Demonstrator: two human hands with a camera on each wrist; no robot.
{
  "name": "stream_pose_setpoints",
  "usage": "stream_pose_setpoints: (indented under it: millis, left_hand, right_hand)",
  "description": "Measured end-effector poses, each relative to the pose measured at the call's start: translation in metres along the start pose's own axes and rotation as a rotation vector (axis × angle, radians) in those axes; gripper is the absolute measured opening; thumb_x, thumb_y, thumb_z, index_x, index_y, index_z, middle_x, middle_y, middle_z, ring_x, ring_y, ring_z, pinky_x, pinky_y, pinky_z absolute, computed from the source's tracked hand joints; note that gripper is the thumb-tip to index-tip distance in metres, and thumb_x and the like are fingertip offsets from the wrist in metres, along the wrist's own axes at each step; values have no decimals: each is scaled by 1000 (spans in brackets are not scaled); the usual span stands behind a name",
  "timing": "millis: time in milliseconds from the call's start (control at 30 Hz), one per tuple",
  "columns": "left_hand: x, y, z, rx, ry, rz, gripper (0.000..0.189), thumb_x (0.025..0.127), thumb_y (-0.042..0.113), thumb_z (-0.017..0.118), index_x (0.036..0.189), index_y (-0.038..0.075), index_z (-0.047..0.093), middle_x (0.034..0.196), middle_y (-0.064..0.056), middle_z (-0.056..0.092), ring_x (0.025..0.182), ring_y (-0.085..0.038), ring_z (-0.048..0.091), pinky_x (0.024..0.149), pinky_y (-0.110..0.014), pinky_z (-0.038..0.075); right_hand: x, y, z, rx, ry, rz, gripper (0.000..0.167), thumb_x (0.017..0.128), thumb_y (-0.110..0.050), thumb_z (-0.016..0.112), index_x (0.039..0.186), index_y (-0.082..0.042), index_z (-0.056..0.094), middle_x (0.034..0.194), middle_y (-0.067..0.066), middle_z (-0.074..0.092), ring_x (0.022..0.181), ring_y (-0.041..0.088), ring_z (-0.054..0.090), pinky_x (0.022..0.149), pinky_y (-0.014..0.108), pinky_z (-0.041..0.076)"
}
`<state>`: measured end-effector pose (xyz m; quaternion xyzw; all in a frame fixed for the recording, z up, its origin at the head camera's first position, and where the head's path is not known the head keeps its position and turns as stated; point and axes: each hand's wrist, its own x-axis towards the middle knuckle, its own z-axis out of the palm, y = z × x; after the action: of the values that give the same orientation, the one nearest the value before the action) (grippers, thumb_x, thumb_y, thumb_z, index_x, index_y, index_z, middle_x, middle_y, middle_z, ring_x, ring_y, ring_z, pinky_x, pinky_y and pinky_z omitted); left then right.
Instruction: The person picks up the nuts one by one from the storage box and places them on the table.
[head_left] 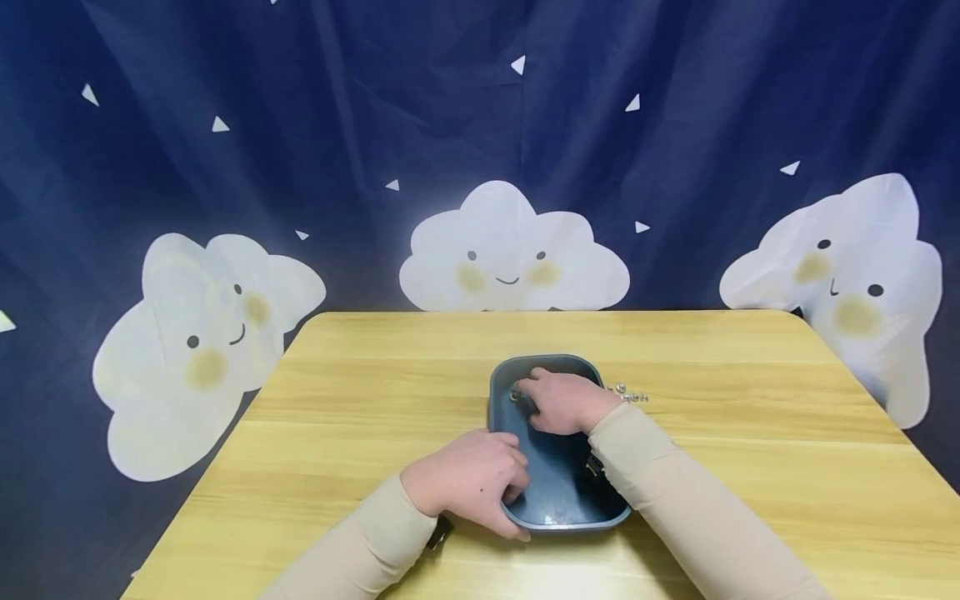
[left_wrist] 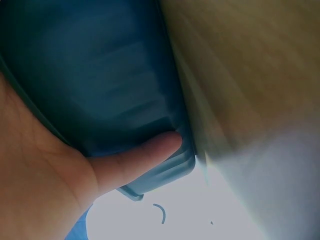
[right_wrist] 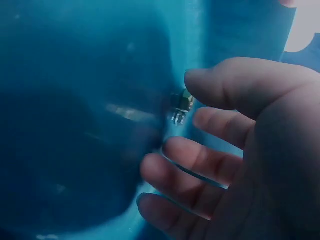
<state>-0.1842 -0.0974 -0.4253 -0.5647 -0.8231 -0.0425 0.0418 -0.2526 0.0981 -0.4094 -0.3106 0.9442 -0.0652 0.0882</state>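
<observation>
A dark blue, round-cornered plastic tray (head_left: pixel 558 492) stands on the wooden table. My left hand (head_left: pixel 476 479) grips its near left rim, fingers curled over into the tray. In the left wrist view the thumb (left_wrist: pixel 142 157) presses along the tray's outer wall. My right hand (head_left: pixel 564 402) reaches inside at the far left. Right at its thumb and index fingertips is a small shiny metal piece (right_wrist: pixel 182 105), close to the tray wall; I cannot tell whether they pinch it. The other right fingers (right_wrist: pixel 182 185) are loosely bent.
Several small shiny metal pieces (head_left: pixel 630 397) lie on the table (head_left: pixel 750 417) just right of the tray, partly behind the right wrist. A dark blue curtain (head_left: pixel 450 100) printed with white clouds hangs behind the table's far edge.
</observation>
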Motion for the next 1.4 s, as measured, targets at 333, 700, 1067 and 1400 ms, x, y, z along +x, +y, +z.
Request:
stream_pose_setpoints:
  millis: [333,700,1067,1400]
  left_hand:
    - [0,-1,-1,-14,-9,-4,52,69,66,79,54,29,45,63,21,37,70,-3,37,57,-14,28]
    - [0,-1,0,-4,-3,1,52,68,67,78,54,29,44,64,21,37,70,-3,37,58,-15,28]
    - [-1,0,2,2,-1,-3,54,68,67,78,55,29,43,64,22,36,70,-3,35,57,-15,27]
    - [-1,0,2,-6,-2,0,53,69,67,78,56,29,44,64,22,37,70,-4,35,57,-14,27]
  right_hand:
    - [3,1,4,7,-5,33,45,90,-20,70,133,-11,63,105,4,56,78,16,55,74,37,51]
    - [1,3,4,20,20,62,22,86,-11,69,108,-10,67,94,1,57,78,16,53,72,33,50]
    - [-1,6,4,60,-3,28,12,87,-4,66,83,-15,61,72,-3,56,63,14,49,61,29,43]
    - [0,7,4,42,-6,-10,39,83,2,61,59,-19,39,56,-8,21,52,13,22,51,25,25]
